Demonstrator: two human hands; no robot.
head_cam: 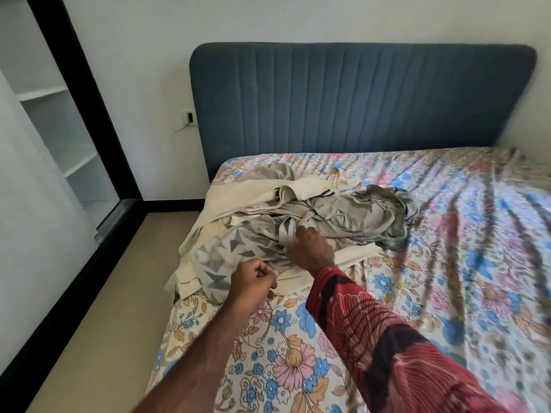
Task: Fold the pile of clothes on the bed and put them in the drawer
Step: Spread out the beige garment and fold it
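A loose pile of clothes lies on the bed's left half near the headboard: cream pieces, a grey crumpled garment and a grey-and-cream triangle-patterned garment in front. My left hand is curled into a fist at the near edge of the patterned garment and pinches its fabric. My right hand, in a red patterned sleeve, reaches onto the pile's middle and grips the grey cloth by a strap. No drawer is in view.
The bed has a floral sheet and a blue padded headboard. A beige floor strip runs along the bed's left side. A wardrobe with white shelves and a black frame stands at the left.
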